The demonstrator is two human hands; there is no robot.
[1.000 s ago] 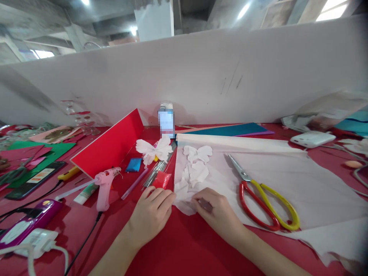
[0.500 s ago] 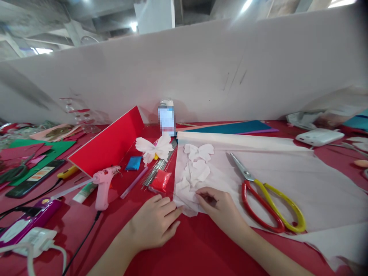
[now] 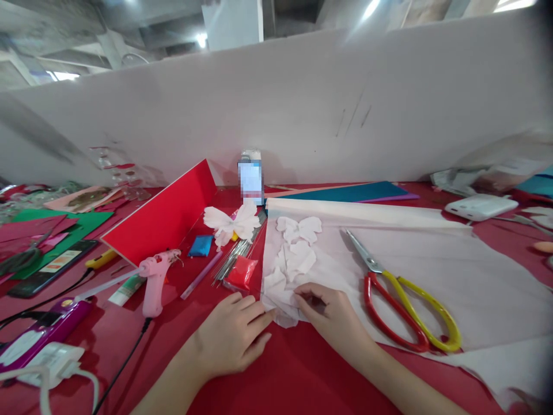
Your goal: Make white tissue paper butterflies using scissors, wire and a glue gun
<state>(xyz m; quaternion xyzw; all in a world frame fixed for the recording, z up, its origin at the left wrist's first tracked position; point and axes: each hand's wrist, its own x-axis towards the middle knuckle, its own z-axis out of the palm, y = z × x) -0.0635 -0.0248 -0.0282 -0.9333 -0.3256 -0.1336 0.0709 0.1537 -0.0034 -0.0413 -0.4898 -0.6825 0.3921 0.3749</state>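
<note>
My left hand (image 3: 235,334) lies flat on the red tablecloth (image 3: 276,374), fingers stretched toward the corner of a pale pink tissue paper sheet (image 3: 432,271). My right hand (image 3: 330,311) rests on that sheet's near left corner, thumb and forefinger pinched at a small cut paper petal (image 3: 280,294). Several more white petals (image 3: 298,242) lie in a loose line on the sheet just beyond. A finished white paper flower (image 3: 231,225) sits to the left of the sheet.
Red and yellow scissors (image 3: 401,302) lie on the sheet right of my right hand. A pink glue gun (image 3: 155,276), wires (image 3: 235,253), a red packet (image 3: 242,272) and a red card (image 3: 162,216) are left. A white partition (image 3: 276,115) stands behind.
My left hand slid back off the paper and flattened on the cloth. My right hand turned and pinched the petal at the sheet's corner. The view shifted slightly.
</note>
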